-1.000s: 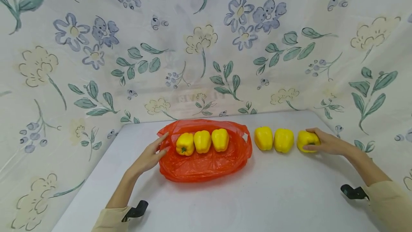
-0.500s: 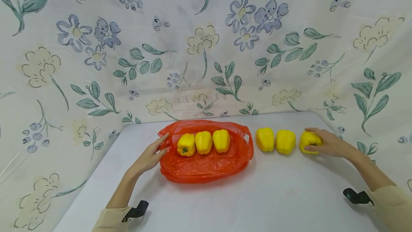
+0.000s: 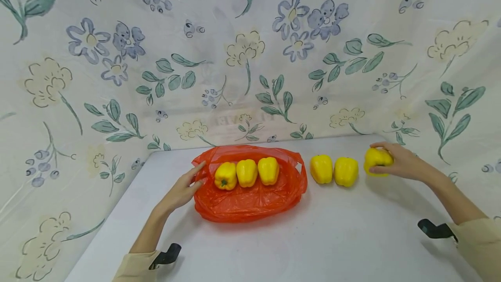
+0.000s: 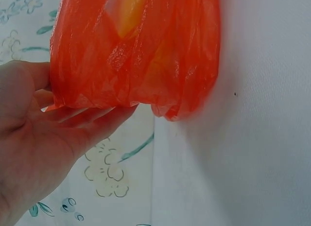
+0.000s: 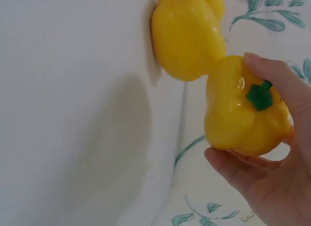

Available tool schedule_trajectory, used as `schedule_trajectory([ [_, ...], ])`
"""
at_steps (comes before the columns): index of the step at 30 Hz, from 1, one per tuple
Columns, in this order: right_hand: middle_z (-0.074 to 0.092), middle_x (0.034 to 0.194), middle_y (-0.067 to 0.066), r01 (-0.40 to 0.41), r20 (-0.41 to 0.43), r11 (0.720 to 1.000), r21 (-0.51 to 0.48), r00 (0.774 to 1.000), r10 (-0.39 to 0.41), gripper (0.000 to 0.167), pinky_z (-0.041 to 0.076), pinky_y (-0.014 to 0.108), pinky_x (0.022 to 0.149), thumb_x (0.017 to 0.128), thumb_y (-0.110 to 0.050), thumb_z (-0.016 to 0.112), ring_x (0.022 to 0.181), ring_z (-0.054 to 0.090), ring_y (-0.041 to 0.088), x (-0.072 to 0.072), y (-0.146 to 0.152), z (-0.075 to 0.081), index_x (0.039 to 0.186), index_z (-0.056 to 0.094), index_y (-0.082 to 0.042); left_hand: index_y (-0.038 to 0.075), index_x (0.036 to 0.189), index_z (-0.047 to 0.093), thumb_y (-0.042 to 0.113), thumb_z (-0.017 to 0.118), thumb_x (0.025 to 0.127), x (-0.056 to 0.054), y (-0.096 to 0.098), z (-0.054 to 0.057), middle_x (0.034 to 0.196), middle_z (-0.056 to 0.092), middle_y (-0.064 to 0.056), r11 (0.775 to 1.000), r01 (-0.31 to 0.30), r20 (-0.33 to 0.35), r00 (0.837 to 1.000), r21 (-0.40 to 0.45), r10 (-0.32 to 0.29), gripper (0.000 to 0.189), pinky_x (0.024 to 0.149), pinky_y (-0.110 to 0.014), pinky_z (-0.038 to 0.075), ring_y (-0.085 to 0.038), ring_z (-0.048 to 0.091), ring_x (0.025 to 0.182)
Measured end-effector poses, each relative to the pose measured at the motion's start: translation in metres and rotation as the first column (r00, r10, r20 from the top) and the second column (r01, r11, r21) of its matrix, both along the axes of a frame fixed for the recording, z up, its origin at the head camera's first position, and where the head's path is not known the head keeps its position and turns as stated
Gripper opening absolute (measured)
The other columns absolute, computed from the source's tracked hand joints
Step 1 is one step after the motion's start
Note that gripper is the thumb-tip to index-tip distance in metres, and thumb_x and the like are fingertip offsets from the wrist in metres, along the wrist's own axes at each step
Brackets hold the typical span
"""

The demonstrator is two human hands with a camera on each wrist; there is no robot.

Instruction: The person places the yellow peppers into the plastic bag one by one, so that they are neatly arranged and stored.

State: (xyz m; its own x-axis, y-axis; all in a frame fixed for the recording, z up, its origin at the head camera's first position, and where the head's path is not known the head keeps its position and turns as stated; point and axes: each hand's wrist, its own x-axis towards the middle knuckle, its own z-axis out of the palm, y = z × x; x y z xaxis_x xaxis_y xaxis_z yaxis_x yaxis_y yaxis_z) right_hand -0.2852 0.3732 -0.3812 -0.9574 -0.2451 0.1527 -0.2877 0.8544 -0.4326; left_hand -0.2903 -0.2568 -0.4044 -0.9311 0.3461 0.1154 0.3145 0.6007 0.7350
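Note:
My right hand (image 3: 403, 163) grips a yellow bell pepper (image 3: 377, 159) between thumb and fingers, raised above the table at the right. Its green stem (image 5: 261, 95) faces the right wrist camera, and its shadow falls on the white surface. At the left, my left hand (image 3: 184, 190) holds the side of a red plastic bag (image 3: 246, 206), thumb and fingers at its edge. The bag lies open, with three yellow bell peppers (image 3: 247, 172) in a row in it. In the left wrist view the fingers (image 4: 104, 124) run along the bag's thin, see-through wall (image 4: 141, 75).
Two more yellow bell peppers (image 3: 333, 171) stand between the bag and my right hand. The white table (image 3: 297, 251) ends at the back against a floral-patterned sheet (image 3: 250, 99). Black wrist mounts (image 3: 168, 255) sit at both sleeves.
My right hand has lifted the rightmost bell pepper off the table, and a shadow now shows below it. The left hand and the bag stay in place.

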Motion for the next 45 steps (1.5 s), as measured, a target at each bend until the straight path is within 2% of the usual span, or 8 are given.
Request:
schedule_trajectory([
  [9,0.058,0.116,0.017,-0.087,-0.049,0.994,-0.065,0.995,0.083,0.076,0.050,0.031,0.077,0.081,-0.035,0.080,0.094,0.052,0.026,0.000,-0.027,0.027,0.139,0.045,-0.002,0.013,0.157,0.024,0.005,0.047,0.100,0.001,-0.001,0.001,0.159,0.030,-0.019,1.000,-0.004,0.001,1.000,0.004,0.004,0.061,0.106,-0.054,0.044,-0.043,0.036,0.143],
  [14,0.054,0.127,0.021,-0.089,-0.054,0.994,-0.066,0.995,0.086,0.080,0.052,0.052,0.090,0.081,-0.039,0.079,0.103,0.052,0.031,-0.001,-0.045,0.036,0.141,0.043,-0.001,0.011,0.156,0.024,0.004,0.047,0.100,0.000,0.000,0.003,0.159,0.030,-0.019,1.000,0.004,-0.005,1.000,0.004,-0.004,0.061,0.106,-0.055,0.044,-0.043,0.036,0.142],
  [17,0.056,0.127,0.021,-0.087,-0.071,0.995,-0.047,0.994,0.084,0.080,0.051,0.058,0.092,0.081,-0.041,0.079,0.105,0.051,0.032,-0.002,-0.058,0.039,0.141,0.044,-0.002,0.010,0.156,0.024,0.004,0.046,0.100,0.000,0.000,0.004,0.159,0.029,-0.019,1.000,0.010,-0.006,1.000,0.000,-0.010,0.061,0.107,-0.055,0.043,-0.043,0.036,0.142],
  [21,0.059,0.125,0.018,-0.086,-0.072,0.996,-0.024,0.994,0.084,0.080,0.051,0.056,0.091,0.079,-0.045,0.079,0.104,0.052,0.031,-0.004,-0.077,0.042,0.140,0.045,-0.005,0.009,0.156,0.024,0.003,0.046,0.100,0.001,-0.001,0.005,0.160,0.029,-0.019,1.000,0.010,-0.011,1.000,-0.002,-0.010,0.061,0.107,-0.055,0.043,-0.043,0.035,0.143],
  [26,0.056,0.130,0.018,-0.094,-0.003,0.995,-0.033,0.996,0.094,0.084,0.051,0.057,0.094,0.079,-0.047,0.078,0.109,0.051,0.031,-0.008,-0.101,0.042,0.143,0.043,-0.007,0.010,0.156,0.024,0.004,0.046,0.100,0.000,0.000,0.006,0.160,0.029,-0.019,1.000,0.015,-0.011,1.000,0.003,-0.015,0.061,0.107,-0.055,0.042,-0.043,0.036,0.142],
  [33,0.055,0.124,0.015,-0.122,0.039,0.992,-0.012,0.992,0.123,0.085,0.054,0.048,0.086,0.079,-0.053,0.076,0.104,0.053,0.027,-0.009,-0.132,0.050,0.145,0.042,-0.014,0.011,0.156,0.024,0.006,0.047,0.101,-0.001,0.000,0.006,0.159,0.030,-0.019,1.000,0.022,-0.010,1.000,0.000,-0.022,0.060,0.108,-0.056,0.042,-0.043,0.035,0.143],
  [40,0.049,0.131,0.016,-0.144,0.065,0.988,-0.047,0.987,0.147,0.086,0.054,0.049,0.090,0.078,-0.050,0.078,0.108,0.055,0.029,-0.014,-0.160,0.057,0.147,0.039,-0.017,0.011,0.157,0.023,0.006,0.047,0.101,0.001,-0.001,0.004,0.159,0.030,-0.019,1.000,0.018,-0.012,1.000,0.002,-0.018,0.060,0.108,-0.057,0.042,-0.043,0.033,0.143],
  [45,0.047,0.134,0.017,-0.175,0.060,0.983,-0.057,0.982,0.178,0.087,0.055,0.046,0.088,0.076,-0.050,0.079,0.107,0.054,0.029,-0.020,-0.182,0.060,0.147,0.040,-0.019,0.012,0.157,0.023,0.008,0.048,0.101,0.003,-0.001,0.003,0.159,0.030,-0.019,1.000,0.006,-0.002,1.000,-0.012,-0.006,0.061,0.106,-0.056,0.043,-0.044,0.033,0.143],
])
